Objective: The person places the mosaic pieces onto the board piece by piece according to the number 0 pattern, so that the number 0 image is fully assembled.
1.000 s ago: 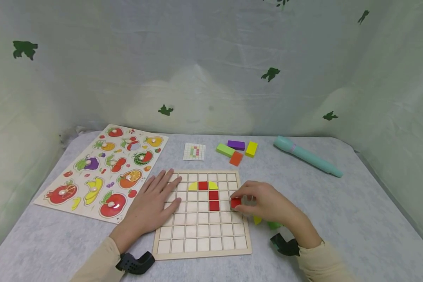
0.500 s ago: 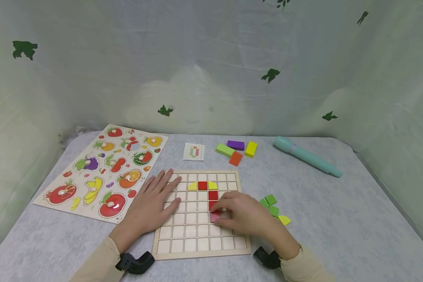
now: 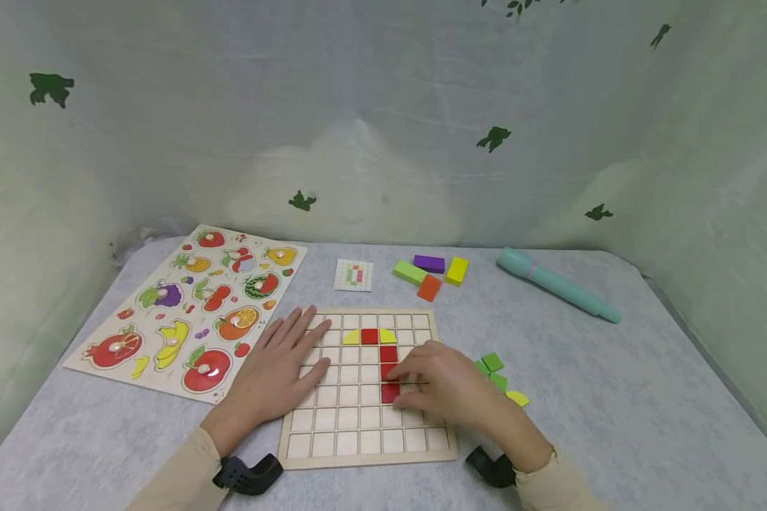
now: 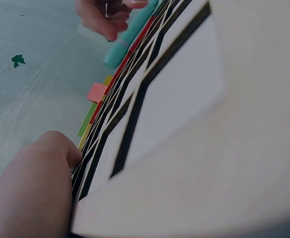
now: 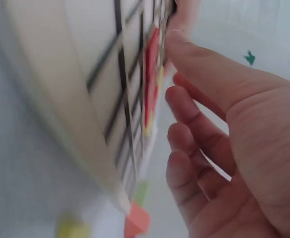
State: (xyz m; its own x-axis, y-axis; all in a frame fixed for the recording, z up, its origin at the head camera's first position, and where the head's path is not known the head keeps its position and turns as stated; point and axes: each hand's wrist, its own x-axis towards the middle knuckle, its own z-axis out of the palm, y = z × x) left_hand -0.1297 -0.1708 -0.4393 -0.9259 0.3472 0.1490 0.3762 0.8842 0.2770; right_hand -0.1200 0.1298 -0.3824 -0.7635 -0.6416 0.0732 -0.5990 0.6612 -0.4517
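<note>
A wooden grid board lies on the table in the head view. My left hand rests flat on its left side, fingers spread. In its cells sit two yellow rounded pieces, a red square between them, and a column of red squares under the right yellow piece. The lowest red square lies in its cell beside the fingertips of my right hand. In the right wrist view that right hand has thumb and fingers apart, loosely bent, with nothing between them.
Several green squares and a yellow piece lie right of the board. Behind it are a small pattern card, coloured blocks and a teal tube. A fruit puzzle board lies at left.
My right hand carried a red square leftward from the board's right edge to the cell below the other reds and let go of it. The left hand stayed in place.
</note>
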